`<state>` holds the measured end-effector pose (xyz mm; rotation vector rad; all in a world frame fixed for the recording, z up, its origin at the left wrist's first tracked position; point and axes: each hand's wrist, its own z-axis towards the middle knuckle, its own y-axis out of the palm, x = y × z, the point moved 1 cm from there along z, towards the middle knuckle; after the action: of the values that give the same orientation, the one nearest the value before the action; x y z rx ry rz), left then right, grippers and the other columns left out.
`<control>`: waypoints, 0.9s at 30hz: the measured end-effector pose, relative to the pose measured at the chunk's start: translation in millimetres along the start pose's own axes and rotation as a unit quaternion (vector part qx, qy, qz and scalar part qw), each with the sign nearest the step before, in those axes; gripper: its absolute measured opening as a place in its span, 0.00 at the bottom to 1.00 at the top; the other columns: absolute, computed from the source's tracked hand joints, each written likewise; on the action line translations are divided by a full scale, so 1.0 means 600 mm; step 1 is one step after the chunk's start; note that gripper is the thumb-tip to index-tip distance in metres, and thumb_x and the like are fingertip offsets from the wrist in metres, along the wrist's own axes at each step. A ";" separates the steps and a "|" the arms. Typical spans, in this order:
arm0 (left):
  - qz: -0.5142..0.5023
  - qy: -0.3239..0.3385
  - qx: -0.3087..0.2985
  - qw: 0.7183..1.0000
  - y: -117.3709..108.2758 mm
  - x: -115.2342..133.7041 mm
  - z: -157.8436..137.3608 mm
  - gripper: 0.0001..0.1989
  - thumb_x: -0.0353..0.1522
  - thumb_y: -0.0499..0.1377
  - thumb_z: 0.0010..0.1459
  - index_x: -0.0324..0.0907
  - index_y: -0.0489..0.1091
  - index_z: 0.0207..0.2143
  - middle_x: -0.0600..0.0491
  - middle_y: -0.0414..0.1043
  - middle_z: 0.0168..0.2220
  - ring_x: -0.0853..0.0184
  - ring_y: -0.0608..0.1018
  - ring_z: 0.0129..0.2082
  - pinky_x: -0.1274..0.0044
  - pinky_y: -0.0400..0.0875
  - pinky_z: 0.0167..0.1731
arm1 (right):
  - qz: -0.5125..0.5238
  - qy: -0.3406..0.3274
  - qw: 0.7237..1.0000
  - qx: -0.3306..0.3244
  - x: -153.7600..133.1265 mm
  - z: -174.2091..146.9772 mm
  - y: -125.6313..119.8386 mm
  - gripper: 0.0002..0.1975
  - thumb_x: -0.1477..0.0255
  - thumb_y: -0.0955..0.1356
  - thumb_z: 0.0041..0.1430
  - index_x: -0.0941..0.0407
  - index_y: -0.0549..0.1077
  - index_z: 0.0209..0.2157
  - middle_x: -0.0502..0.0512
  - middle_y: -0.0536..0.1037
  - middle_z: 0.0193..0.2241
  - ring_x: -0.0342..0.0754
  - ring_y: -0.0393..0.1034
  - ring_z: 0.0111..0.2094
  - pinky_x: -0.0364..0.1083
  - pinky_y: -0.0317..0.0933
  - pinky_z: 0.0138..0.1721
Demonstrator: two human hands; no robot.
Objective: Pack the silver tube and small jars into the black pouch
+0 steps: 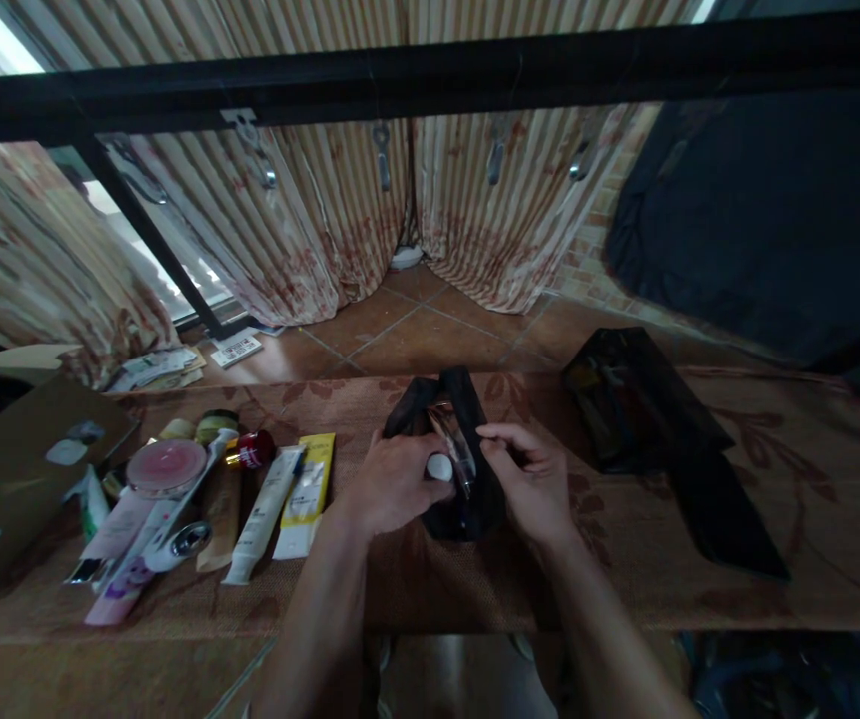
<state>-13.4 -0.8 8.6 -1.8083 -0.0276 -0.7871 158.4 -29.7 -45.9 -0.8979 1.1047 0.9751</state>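
A small black mesh pouch (466, 524) sits in front of me with its top spread apart, and shiny, slender items (459, 439) show inside. My left hand (396, 479) is closed around a container with a round white cap (439, 467), held at the pouch's mouth; the rest of that container is hidden. With thumb and forefinger, my right hand (530, 474) pinches the pouch's right edge. Left of my hands lie a yellow-and-white tube (308, 489) and a white tube with a dark cap (265, 514).
Cosmetics are heaped farther left, among them a round pink jar (167, 467) and a red-capped bottle (250, 449), beside a cardboard box (17, 489). A larger black bag (628, 399) with a dark flap lies right on the cloth-covered table (796, 499). A dark metal bar (430, 85) crosses beyond.
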 end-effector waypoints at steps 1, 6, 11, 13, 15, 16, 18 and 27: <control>-0.013 0.003 -0.009 1.000 -0.002 -0.005 -0.001 0.09 0.33 0.62 0.52 0.49 0.75 0.39 0.55 0.80 0.38 0.57 0.79 0.45 0.64 0.66 0.52 | 0.000 0.000 1.000 0.003 -0.001 0.000 0.000 0.07 0.70 0.69 0.54 0.55 0.80 0.32 0.46 0.71 0.20 0.42 0.63 0.22 0.41 0.58 0.25; -0.043 0.006 -0.038 0.998 -0.008 -0.026 -0.010 0.12 0.32 0.63 0.50 0.50 0.76 0.40 0.57 0.80 0.38 0.59 0.79 0.44 0.69 0.68 0.48 | -0.007 -0.012 0.999 0.031 -0.002 0.002 -0.006 0.06 0.70 0.70 0.52 0.55 0.80 0.30 0.47 0.73 0.21 0.42 0.64 0.24 0.41 0.58 0.26; -0.033 -0.016 -0.043 0.998 -0.011 -0.020 -0.013 0.13 0.31 0.65 0.48 0.49 0.77 0.39 0.56 0.79 0.37 0.60 0.79 0.42 0.71 0.69 0.46 | -0.016 -0.016 0.998 0.053 0.007 0.003 -0.011 0.06 0.70 0.70 0.52 0.55 0.81 0.30 0.49 0.76 0.23 0.43 0.66 0.24 0.42 0.59 0.26; -0.030 -0.029 -0.039 0.998 -0.013 -0.016 -0.012 0.12 0.32 0.65 0.48 0.48 0.76 0.37 0.56 0.79 0.36 0.60 0.79 0.40 0.71 0.69 0.45 | -0.017 -0.015 0.998 0.054 0.010 0.003 -0.012 0.06 0.69 0.70 0.52 0.55 0.81 0.31 0.49 0.77 0.23 0.43 0.67 0.24 0.42 0.60 0.26; -0.036 -0.032 -0.031 0.998 -0.015 -0.015 -0.011 0.11 0.31 0.65 0.48 0.47 0.76 0.36 0.55 0.79 0.34 0.60 0.79 0.39 0.72 0.70 0.43 | -0.011 -0.011 0.998 0.054 0.011 0.002 -0.011 0.07 0.69 0.71 0.52 0.55 0.81 0.32 0.49 0.77 0.24 0.44 0.68 0.24 0.42 0.61 0.26; -0.042 -0.029 -0.026 0.998 -0.015 -0.016 -0.011 0.10 0.31 0.65 0.48 0.46 0.75 0.36 0.55 0.78 0.34 0.60 0.79 0.38 0.72 0.70 0.42 | -0.007 -0.009 0.998 0.056 0.011 0.002 -0.011 0.06 0.69 0.71 0.51 0.55 0.81 0.31 0.49 0.77 0.24 0.43 0.68 0.24 0.42 0.61 0.26; -0.053 -0.021 -0.020 0.998 -0.016 -0.018 -0.012 0.10 0.31 0.64 0.48 0.45 0.75 0.35 0.55 0.78 0.33 0.61 0.79 0.36 0.73 0.71 0.40 | 0.001 -0.009 0.998 0.061 0.010 0.001 -0.010 0.06 0.69 0.72 0.51 0.55 0.81 0.31 0.49 0.77 0.23 0.43 0.68 0.24 0.42 0.61 0.26; -0.042 -0.030 0.052 0.997 -0.010 -0.004 -0.012 0.11 0.25 0.61 0.48 0.44 0.74 0.36 0.52 0.78 0.33 0.59 0.80 0.37 0.69 0.71 0.47 | -0.023 -0.021 0.998 0.063 0.015 0.002 -0.015 0.07 0.69 0.72 0.51 0.56 0.81 0.31 0.50 0.77 0.24 0.43 0.68 0.23 0.42 0.60 0.25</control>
<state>-21.4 -3.9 13.8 -1.7402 -0.1814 -0.7750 168.7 -29.9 -53.3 -0.7930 1.0937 0.8726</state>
